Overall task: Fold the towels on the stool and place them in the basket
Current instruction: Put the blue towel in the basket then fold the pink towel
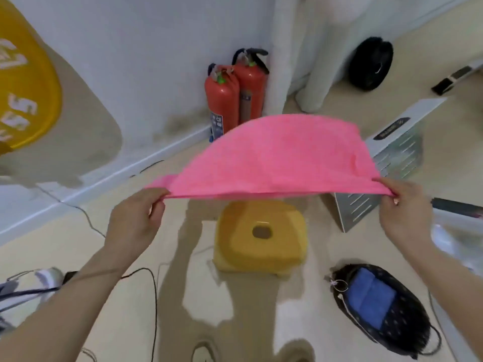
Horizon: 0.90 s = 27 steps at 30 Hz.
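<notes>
Basket (407, 322) (dark, at right on the floor) holds a folded blue towel (371, 300). Beyond stands the yellow stool (261, 236). Above it, left hand (136, 218) and right hand (402, 205) each pinch a corner of the pink towel (274, 158), stretched in mid-air.

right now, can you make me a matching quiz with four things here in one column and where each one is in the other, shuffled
Things:
1 pink towel
2 blue towel
3 yellow stool
4 fire extinguishers

Places:
a inside the dark basket
b against the wall
c gripped by the left hand and right hand
d standing below the held towel

Pairs: 1-c; 2-a; 3-d; 4-b
</notes>
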Tool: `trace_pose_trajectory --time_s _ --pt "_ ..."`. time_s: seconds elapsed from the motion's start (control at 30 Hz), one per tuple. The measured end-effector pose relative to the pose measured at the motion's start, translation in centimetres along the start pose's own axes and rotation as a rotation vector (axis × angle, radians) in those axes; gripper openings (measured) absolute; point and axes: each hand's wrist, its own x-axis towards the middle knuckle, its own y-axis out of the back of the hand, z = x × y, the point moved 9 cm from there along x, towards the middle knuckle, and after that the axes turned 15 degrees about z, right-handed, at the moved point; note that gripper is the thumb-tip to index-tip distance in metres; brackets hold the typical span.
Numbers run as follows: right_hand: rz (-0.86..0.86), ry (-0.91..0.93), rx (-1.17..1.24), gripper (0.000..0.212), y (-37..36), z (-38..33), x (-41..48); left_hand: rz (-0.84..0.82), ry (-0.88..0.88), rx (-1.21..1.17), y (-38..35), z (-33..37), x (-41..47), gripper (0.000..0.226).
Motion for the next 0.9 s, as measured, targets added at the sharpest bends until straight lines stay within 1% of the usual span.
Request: trace_pose_trajectory --time_s 0.1,0.13,0.2,0.27,0.3,0.33,0.4,0.43,0.5,0.57,0.6,0.67,0.7,0.73,0.77,0.8,0.83,0.87,0.9 --pt "-0.115 -0.159 -0.037 0.036 -6.8 7.7 -7.9 -0.133 0.009 -0.057 -9.4 -3.2 -5.4 0.035" --pt "-0.156 -0.239 -0.069 0.036 -8.8 10.3 -10.4 -0.202 0.039 -0.061 -12.3 -4.2 -7.4 0.034" --pt "-0.269 -0.409 -0.13 0.037 -13.0 16.0 -15.7 -0.335 0.151 -0.061 -17.2 -6.4 -11.0 0.022" --pt "-0.45 -0.581 -0.117 0.036 -17.1 20.2 -20.4 -0.475 0.183 0.017 -21.4 -8.5 -13.5 0.024" --pt "-0.538 -0.683 -0.059 0.034 -19.1 21.8 -22.4 -0.52 0.187 0.049 -23.5 -9.6 -14.2 0.025" --pt "-0.61 -0.803 0.026 0.034 -20.6 22.5 -24.1 -0.535 0.256 0.042 -25.3 -10.9 -14.5 0.029" --pt "-0.703 -1.04 0.2 0.036 -23.3 23.0 -26.4 -0.534 0.519 -0.112 -28.7 -13.4 -14.6 0.032" --pt "-0.722 -1.114 0.264 0.035 -24.5 22.9 -26.8 -0.533 0.613 -0.16 -30.3 -14.1 -14.7 0.031" --pt "-0.762 -1.193 0.38 0.032 -26.9 22.5 -26.7 -0.597 0.685 -0.221 -33.5 -14.1 -15.3 0.026" --pt "-0.815 -1.174 0.451 0.03 -28.9 21.5 -25.9 -0.632 0.733 -0.367 -35.7 -12.8 -15.5 0.024" --pt "-0.874 -1.152 0.473 0.035 -29.8 20.9 -25.7 -0.626 0.74 -0.438 -36.4 -12.1 -15.3 0.024" --pt "-1.031 -1.05 0.443 0.044 -31.0 19.8 -25.6 -0.611 0.745 -0.493 -36.6 -12.2 -15.2 0.025" --pt "-1.06 -0.981 0.398 0.042 -31.3 19.8 -25.5 -0.62 0.743 -0.474 -36.8 -12.7 -15.6 0.026" --pt "-1.038 -0.905 0.345 0.036 -31.5 20.2 -25.0 -0.65 0.731 -0.386 -36.9 -13.5 -16.5 0.028" --pt "-0.967 -0.813 0.281 0.03 -31.6 20.6 -24.0 -0.725 0.69 -0.223 -37.0 -14.3 -18.1 0.031" --pt "-0.858 -0.702 0.205 0.026 -31.5 20.9 -22.6 -0.85 0.578 -0.019 -36.8 -14.6 -20.0 0.034" --pt "-0.729 -0.584 0.129 0.027 -30.8 20.7 -21.1 -0.991 0.379 0.189 -36.6 -14.3 -21.9 0.035" --pt "-0.573 -0.473 0.088 0.031 -29.8 20.1 -19.5 -1.111 0.138 0.372 -36.1 -13.3 -23.9 0.035" --pt "-0.413 -0.393 0.09 0.034 -28.4 19.1 -18.0 -1.159 -0.092 0.495 -35.6 -11.5 -25.3 0.033"
